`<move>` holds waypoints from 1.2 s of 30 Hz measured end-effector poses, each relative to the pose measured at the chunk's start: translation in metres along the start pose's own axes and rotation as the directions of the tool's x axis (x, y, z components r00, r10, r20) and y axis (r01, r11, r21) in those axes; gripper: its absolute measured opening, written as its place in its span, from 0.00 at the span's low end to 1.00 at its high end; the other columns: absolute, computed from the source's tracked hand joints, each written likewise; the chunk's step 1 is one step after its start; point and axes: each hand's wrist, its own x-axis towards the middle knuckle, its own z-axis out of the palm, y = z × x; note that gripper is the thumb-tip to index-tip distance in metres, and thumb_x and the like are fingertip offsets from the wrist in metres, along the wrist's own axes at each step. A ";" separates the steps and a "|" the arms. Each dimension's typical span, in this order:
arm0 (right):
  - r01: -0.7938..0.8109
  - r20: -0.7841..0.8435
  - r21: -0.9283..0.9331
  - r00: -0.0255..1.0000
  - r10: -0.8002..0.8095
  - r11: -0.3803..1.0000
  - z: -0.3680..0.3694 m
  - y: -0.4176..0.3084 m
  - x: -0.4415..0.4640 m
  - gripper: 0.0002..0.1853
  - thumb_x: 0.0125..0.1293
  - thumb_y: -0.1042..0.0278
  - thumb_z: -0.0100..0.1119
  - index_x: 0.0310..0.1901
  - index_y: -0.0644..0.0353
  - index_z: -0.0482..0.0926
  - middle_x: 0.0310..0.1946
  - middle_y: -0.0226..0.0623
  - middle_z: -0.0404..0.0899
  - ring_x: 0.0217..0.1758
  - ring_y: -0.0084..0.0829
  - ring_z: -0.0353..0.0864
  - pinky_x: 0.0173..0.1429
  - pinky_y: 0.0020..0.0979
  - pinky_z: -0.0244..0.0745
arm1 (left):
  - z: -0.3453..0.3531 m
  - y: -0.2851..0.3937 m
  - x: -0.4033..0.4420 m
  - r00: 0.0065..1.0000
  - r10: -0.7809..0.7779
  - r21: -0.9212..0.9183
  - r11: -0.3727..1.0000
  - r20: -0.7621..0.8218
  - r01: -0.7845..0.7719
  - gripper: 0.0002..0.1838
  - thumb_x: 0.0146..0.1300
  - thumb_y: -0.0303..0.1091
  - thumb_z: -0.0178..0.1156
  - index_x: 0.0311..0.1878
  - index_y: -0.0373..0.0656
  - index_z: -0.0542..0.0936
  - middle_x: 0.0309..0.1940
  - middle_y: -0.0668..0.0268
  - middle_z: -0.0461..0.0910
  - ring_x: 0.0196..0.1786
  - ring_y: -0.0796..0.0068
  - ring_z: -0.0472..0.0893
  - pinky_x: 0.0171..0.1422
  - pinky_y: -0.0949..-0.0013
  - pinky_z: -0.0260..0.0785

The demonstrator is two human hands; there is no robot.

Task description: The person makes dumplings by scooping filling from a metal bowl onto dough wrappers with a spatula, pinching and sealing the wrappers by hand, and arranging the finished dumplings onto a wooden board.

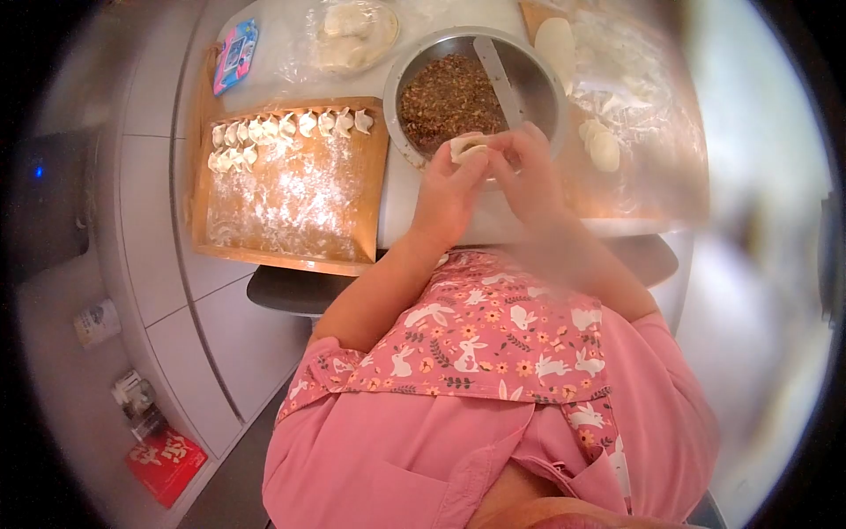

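Observation:
Both hands meet over the near rim of a steel bowl (pixel 548 88) and pinch a dumpling (pixel 467 147) between their fingers. My left hand (pixel 448 196) grips its left side, thumb toward me. My right hand (pixel 527 172) closes on the right side of the wrapper. Brown minced filling (pixel 449 95) lies in the bowl, and a flat pale spatula (pixel 499 81) leans in it. To the left, a floured wooden board (pixel 291 212) bears finished dumplings (pixel 264 130) in rows along its far edge. A small stack of round wrappers (pixel 602 145) rests on the right.
Dough under clear plastic (pixel 352 35) sits at the back, beside a blue and pink packet (pixel 236 57). Another wooden board (pixel 648 189), partly under plastic film, is on the right. A dark stool-like edge (pixel 286 293) shows below the table. A red packet (pixel 166 465) lies at lower left.

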 end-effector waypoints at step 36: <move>-0.245 0.364 0.528 0.931 0.044 0.813 -0.025 -0.065 -0.012 0.19 0.69 0.60 0.36 0.39 0.64 0.77 0.39 0.44 0.75 0.44 0.34 0.72 0.50 0.32 0.65 | 0.003 0.024 -0.020 0.956 0.183 0.493 0.825 0.229 -0.276 0.20 0.69 0.40 0.42 0.49 0.35 0.77 0.65 0.58 0.58 0.70 0.69 0.51 0.68 0.63 0.49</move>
